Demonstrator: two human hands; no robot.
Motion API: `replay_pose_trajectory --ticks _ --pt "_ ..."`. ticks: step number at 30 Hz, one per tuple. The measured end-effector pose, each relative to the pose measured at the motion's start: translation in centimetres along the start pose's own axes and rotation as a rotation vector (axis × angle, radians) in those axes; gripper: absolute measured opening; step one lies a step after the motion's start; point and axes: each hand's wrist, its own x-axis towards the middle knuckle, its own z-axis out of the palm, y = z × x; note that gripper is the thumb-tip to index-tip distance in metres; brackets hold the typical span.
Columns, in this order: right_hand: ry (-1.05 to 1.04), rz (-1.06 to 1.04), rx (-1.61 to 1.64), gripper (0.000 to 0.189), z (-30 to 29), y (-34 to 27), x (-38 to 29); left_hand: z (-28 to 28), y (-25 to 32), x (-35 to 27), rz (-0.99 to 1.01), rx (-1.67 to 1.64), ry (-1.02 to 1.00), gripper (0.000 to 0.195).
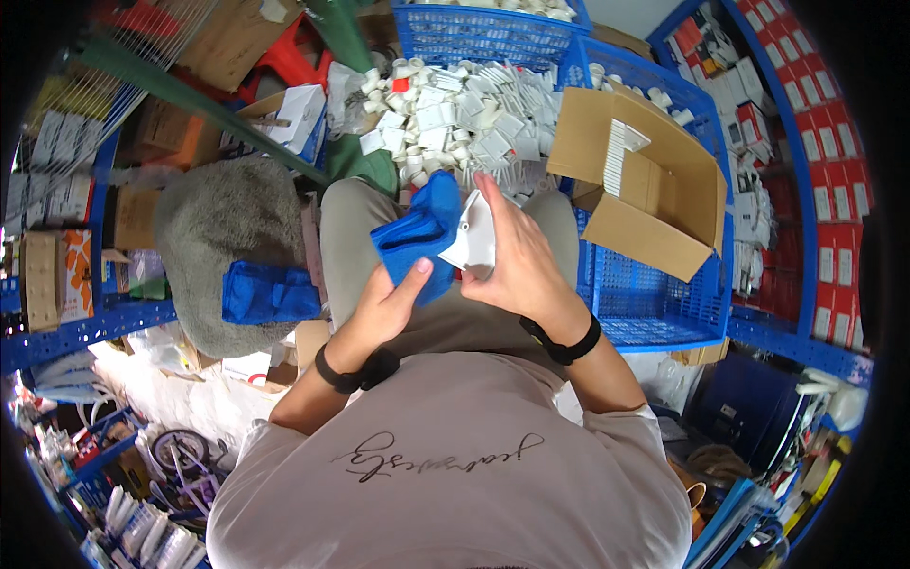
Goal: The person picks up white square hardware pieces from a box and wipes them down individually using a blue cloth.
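Over my lap, my left hand (391, 299) grips a folded blue cloth (424, 231), its thumb on top. My right hand (522, 263) holds a white square plastic cover plate (475, 235) tilted on edge, fingers along its far right side and thumb at its lower corner. The cloth touches or overlaps the plate's left edge. Beyond my knees lies a large heap of white plastic plates (469, 103) mixed with short white pipe fittings (416, 160). To the right, an open cardboard box (654, 235) has a row of white plates (614, 158) standing along its left inner side.
The box rests on a blue plastic crate (654, 341). Another blue crate (483, 46) with white fittings stands behind the heap. At left, a second folded blue cloth (270, 291) lies on a grey towel (227, 192). A green metal post (206, 110) slants across the upper left.
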Motion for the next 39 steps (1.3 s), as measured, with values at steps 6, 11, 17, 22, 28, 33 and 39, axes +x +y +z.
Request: replay_pose_trajectory --ticks 6,11,17,22,28,33,39 --pt "-0.113 -0.055 -0.041 0.097 0.5 -0.9 -0.4 -0.7 -0.3 1.1 0.009 0.055 0.037 0.037" --pt "-0.126 0.068 0.053 0.097 -0.9 -0.5 0.1 -0.8 -0.3 1.4 -0.012 0.091 -0.012 0.048" --pt "0.221 0.186 0.51 0.08 -1.7 3.6 -0.4 -0.8 0.2 1.6 -0.003 -0.316 0.115 0.049" --pt "0.145 0.205 1.125 0.067 -1.4 4.5 -0.8 0.2 0.2 2.1 -0.091 -0.412 0.13 0.044" --pt "0.041 0.045 1.045 0.074 0.5 2.1 -0.9 1.9 -1.1 2.7 -0.177 -0.498 0.062 0.044" --pt "0.033 0.014 0.881 0.068 1.0 2.0 -0.6 1.8 -0.8 2.3 -0.265 -0.62 -0.017 0.046" --pt "0.197 -0.101 0.737 0.061 1.6 2.0 -0.5 1.4 -0.8 2.1 -0.308 -0.651 -0.046 0.047"
